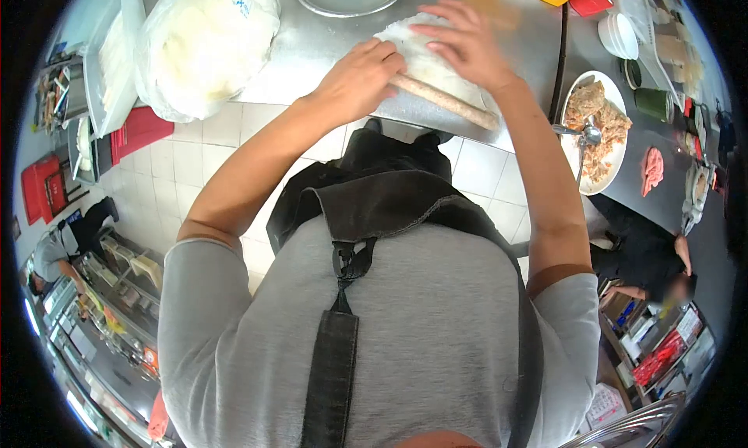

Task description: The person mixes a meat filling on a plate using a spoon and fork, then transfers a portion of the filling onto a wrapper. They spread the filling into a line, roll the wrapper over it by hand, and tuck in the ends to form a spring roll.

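A pale wooden rolling pin (446, 103) lies slantwise near the front edge of the steel worktop (312, 52). Its left end is under my left hand (360, 78), whose fingers are curled around it. Beyond the pin is a white, floury patch that looks like flattened dough (421, 57). My right hand (465, 46) is over the far right part of this patch, fingers spread and slightly bent. Nothing shows in its grasp.
A bag of white dough (209, 47) sits on the left, beside a white tray (123, 62). A metal bowl (351, 12) stands at the back. To the right, an oval plate (615, 164) holds filling and spoons. Other people (650, 253) stand farther off on both sides.
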Demonstrator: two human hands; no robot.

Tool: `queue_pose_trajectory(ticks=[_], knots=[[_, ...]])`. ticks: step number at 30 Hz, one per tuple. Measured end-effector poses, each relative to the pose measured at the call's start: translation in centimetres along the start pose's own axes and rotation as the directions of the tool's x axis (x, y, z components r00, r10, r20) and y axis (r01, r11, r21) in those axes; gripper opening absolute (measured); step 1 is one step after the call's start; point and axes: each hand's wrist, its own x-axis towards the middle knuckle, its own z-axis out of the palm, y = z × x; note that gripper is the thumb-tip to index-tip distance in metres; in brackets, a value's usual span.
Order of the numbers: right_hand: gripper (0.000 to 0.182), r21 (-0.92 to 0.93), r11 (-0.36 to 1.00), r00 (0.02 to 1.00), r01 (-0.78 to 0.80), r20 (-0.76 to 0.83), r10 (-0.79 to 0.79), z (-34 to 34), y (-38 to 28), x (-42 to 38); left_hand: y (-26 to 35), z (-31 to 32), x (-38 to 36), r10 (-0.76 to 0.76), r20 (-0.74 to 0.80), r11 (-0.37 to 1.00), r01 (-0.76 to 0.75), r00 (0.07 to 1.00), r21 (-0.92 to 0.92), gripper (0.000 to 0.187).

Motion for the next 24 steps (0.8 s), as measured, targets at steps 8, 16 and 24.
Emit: queue_pose_trajectory(ticks=[8, 16, 24], knots=[[0.037, -0.035, 0.998, 0.997, -0.051, 0.059, 0.053, 1.4, -2.1, 0.6, -0.2, 0.7, -0.4, 0.030, -0.013, 1.000, -0.030, 0.999, 0.002, 0.032], [0.035, -0.034, 0.997, 0.996, -0.074, 0.050, 0.075, 1.3, -2.1, 0.5, 1.7, 1.2, 1.1, 0.043, 0.013, 0.998, -0.043, 0.999, -0.048, 0.031], [0.035, -0.046, 0.998, 0.997, -0.046, 0.059, 0.048, 1.8, -1.6, 0.5, 1.6, 1.5, 2.0, 0.013, 0.159, 0.999, -0.007, 0.987, -0.039, 0.030]])
